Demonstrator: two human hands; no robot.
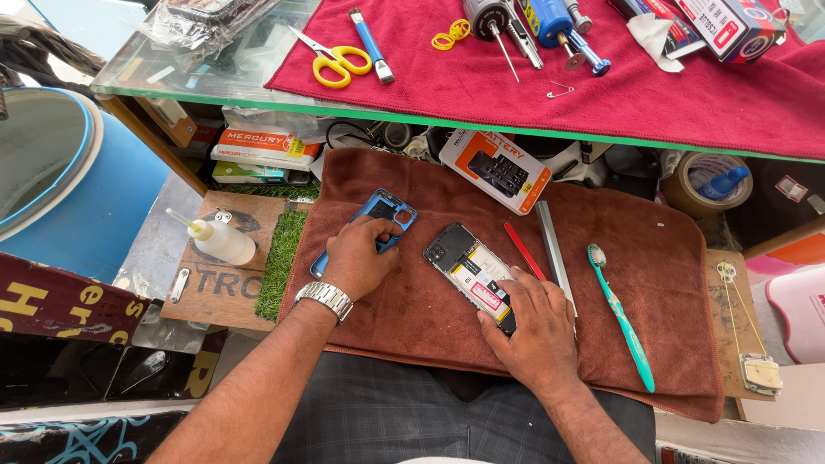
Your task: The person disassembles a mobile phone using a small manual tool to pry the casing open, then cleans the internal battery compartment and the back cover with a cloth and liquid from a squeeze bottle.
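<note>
- On the fuzzy brown towel (pixel 653 283), left hand (pixel 357 258) is curled, pinning down a blue plastic phone back cover (pixel 378 215).
- Right hand (pixel 533 326) lies flat-ish, fingers pressing the opened phone (pixel 468 271) beside it.
- Teal toothbrush (pixel 620 314) sits further right.

Orange-white flat box (pixel 496 169) under glass shelf edge; red-white carton (pixel 726 26) on red cloth; orange-green boxes (pixel 262 155) stacked left.

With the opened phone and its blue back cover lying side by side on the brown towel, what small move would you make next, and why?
Probably lift the blue plastic back cover aside with the left hand, which already rests on it. The right hand pins the opened black phone, its insides exposed, so clearing the brown towel beside it should ease access.
</note>
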